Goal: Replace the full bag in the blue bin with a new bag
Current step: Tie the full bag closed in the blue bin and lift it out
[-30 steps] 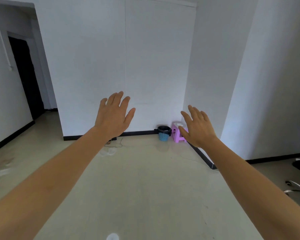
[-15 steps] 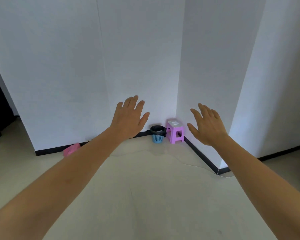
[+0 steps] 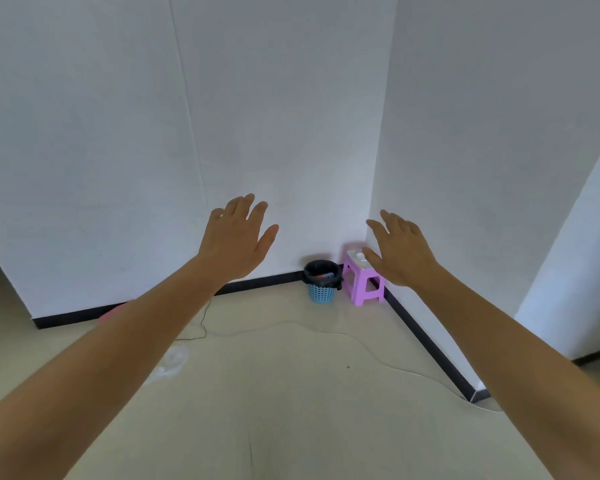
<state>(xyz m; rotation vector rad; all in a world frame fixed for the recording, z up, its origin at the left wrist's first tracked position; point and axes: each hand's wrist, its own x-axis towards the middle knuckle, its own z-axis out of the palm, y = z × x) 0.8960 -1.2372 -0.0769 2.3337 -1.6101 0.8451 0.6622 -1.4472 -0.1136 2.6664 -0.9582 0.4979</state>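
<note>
Fingers spread and empty on both the left hand [image 3: 238, 237] and right hand [image 3: 400, 252]. The blue bin [image 3: 321, 286] (black bag [image 3: 321, 271] apparently full) looms nearer than a second ago, in the corner beside a purple stool [image 3: 362, 280]. A thin cable [image 3: 291, 325] crosses the floor between.

Even, soft daylight, fairly bright, source out of frame. White walls [image 3: 291, 116] read bluish-grey, darker toward the top. No hard shadows, no glare. Wide-angle bend: wall seams and baseboard [image 3: 426, 337] curve near edges. Slight softness overall; forearms at bottom corners blurred.
</note>
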